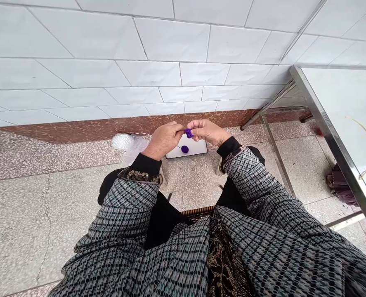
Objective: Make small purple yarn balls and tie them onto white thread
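My left hand (167, 138) and my right hand (209, 132) meet in front of me, fingers pinched closed. Between their fingertips is a small purple piece of yarn work (188, 133), which looks crocheted. The right fingers grip its right side, while the left fingertips press on its left edge. Whether a hook or needle is in the left hand is too small to make out. Below the hands a round purple piece (185, 149) with a thin dark strand lies over a white board with a dark edge (201, 147).
A ball of white yarn (121, 142) and a crumpled clear plastic bag (136, 149) are on the floor at left. To the right stands a metal-framed table (322, 119) with a yellow cord (364, 131) on top. A tiled wall (176, 41) rises ahead.
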Demonstrator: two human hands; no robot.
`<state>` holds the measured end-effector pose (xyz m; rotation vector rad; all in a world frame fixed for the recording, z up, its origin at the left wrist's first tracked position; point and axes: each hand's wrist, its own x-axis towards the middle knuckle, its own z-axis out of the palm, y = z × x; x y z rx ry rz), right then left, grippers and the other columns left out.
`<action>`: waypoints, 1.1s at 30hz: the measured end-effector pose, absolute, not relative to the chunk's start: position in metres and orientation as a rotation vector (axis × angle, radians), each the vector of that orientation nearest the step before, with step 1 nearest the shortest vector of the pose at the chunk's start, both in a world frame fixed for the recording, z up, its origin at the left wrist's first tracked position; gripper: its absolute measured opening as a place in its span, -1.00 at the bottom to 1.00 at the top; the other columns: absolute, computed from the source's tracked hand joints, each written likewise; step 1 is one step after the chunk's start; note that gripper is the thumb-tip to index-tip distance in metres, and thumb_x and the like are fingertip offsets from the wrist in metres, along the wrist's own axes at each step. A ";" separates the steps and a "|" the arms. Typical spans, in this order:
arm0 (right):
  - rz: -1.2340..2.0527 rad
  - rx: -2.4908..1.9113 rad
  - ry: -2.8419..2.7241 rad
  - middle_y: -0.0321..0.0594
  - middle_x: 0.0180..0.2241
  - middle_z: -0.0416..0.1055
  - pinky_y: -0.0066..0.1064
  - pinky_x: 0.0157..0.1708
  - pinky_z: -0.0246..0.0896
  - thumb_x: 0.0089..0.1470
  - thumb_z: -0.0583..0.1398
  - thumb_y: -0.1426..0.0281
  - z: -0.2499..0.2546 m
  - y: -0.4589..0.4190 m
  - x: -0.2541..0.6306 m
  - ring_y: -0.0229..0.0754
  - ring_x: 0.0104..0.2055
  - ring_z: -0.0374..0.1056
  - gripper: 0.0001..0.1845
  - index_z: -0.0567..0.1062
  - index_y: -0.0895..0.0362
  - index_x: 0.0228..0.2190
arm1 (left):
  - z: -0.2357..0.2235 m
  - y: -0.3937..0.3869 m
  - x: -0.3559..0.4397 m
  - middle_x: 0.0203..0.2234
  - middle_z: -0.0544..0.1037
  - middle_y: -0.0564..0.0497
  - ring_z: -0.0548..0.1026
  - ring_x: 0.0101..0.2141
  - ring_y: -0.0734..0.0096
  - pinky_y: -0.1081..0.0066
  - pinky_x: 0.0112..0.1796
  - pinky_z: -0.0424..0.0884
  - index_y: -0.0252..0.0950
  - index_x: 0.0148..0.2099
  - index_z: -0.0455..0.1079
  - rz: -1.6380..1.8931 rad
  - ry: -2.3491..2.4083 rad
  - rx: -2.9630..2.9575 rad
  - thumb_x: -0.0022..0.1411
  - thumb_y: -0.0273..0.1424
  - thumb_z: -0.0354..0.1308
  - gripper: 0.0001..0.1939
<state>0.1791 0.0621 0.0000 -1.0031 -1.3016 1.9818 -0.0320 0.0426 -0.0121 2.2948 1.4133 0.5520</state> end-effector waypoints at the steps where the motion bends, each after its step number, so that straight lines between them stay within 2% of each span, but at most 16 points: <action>1: 1.943 -1.010 -1.240 -0.38 -0.47 0.46 -0.51 -0.43 0.21 0.16 0.36 0.56 -0.001 0.064 0.180 -0.37 -0.51 0.23 -0.84 0.49 0.13 -0.36 | -0.015 0.042 -0.029 -0.27 0.62 -0.11 0.58 -0.21 0.16 0.26 -0.15 0.47 -0.26 -0.18 0.62 0.529 1.379 2.295 0.47 -0.39 0.07 -0.72; 5: 1.650 -1.127 -1.103 -0.44 -0.52 0.34 -0.49 -0.40 0.23 0.22 0.38 0.51 -0.010 0.073 0.181 -0.34 -0.51 0.22 -0.76 0.42 0.08 -0.37 | -0.024 0.036 -0.014 -0.22 0.65 -0.10 0.59 -0.19 0.18 0.27 -0.12 0.48 -0.24 -0.15 0.61 0.424 1.171 2.335 0.47 -0.41 0.06 -0.73; 9: 1.440 -1.390 -1.376 -0.43 -0.56 0.35 -0.49 -0.45 0.13 0.12 0.32 0.69 -0.016 0.075 0.179 -0.33 -0.51 0.22 -0.71 0.42 0.11 -0.47 | -0.023 0.033 -0.011 -0.19 0.64 -0.12 0.60 -0.15 0.18 0.28 -0.10 0.50 -0.24 -0.11 0.60 0.486 1.150 2.394 0.49 -0.40 0.04 -0.72; 13: 1.708 -1.353 -1.608 -0.42 -0.57 0.42 -0.50 -0.49 0.15 0.02 0.27 0.79 -0.014 0.068 0.179 -0.36 -0.55 0.23 -0.70 0.50 0.15 -0.47 | -0.015 0.038 -0.025 -0.18 0.64 -0.14 0.59 -0.12 0.13 0.25 -0.09 0.49 -0.26 -0.10 0.61 0.623 1.362 2.353 0.51 -0.40 0.00 -0.69; 16: 1.939 -1.141 -1.461 -0.41 -0.54 0.47 -0.55 -0.50 0.20 0.08 0.29 0.73 -0.010 0.063 0.182 -0.39 -0.55 0.25 -0.75 0.52 0.15 -0.42 | -0.012 0.041 -0.031 -0.21 0.65 -0.16 0.60 -0.14 0.10 0.24 -0.13 0.47 -0.28 -0.14 0.62 0.564 1.451 2.316 0.49 -0.42 0.02 -0.69; 19: 1.997 -1.034 -1.221 -0.39 -0.51 0.49 -0.58 -0.47 0.27 0.12 0.36 0.63 -0.010 0.065 0.186 -0.42 -0.54 0.29 -0.81 0.51 0.15 -0.39 | -0.015 0.041 -0.028 -0.20 0.67 -0.16 0.61 -0.16 0.10 0.25 -0.16 0.45 -0.29 -0.10 0.64 0.426 1.452 2.297 0.47 -0.42 0.05 -0.70; 24: 1.896 -1.081 -1.011 -0.44 -0.56 0.42 -0.61 -0.46 0.30 0.16 0.40 0.59 -0.016 0.069 0.185 -0.42 -0.55 0.30 -0.77 0.47 0.13 -0.37 | -0.027 0.035 -0.011 -0.17 0.71 -0.12 0.63 -0.17 0.16 0.29 -0.16 0.44 -0.26 -0.12 0.64 0.271 1.232 2.340 0.49 -0.43 0.04 -0.69; 29: 1.627 -1.299 -1.198 -0.47 -0.62 0.34 -0.61 -0.56 0.12 0.21 0.28 0.70 -0.015 0.070 0.180 -0.42 -0.59 0.21 -0.71 0.44 0.14 -0.45 | -0.035 0.034 -0.005 -0.21 0.69 -0.10 0.63 -0.19 0.19 0.31 -0.16 0.45 -0.24 -0.15 0.64 0.291 1.046 2.435 0.46 -0.43 0.06 -0.72; 33: 1.457 -1.501 -1.438 -0.46 -0.63 0.33 -0.56 -0.55 0.07 0.12 0.25 0.80 -0.014 0.070 0.178 -0.39 -0.57 0.21 -0.64 0.42 0.14 -0.51 | -0.028 0.034 -0.013 -0.22 0.66 -0.12 0.62 -0.19 0.17 0.29 -0.17 0.46 -0.25 -0.13 0.64 0.389 1.130 2.431 0.46 -0.40 0.05 -0.70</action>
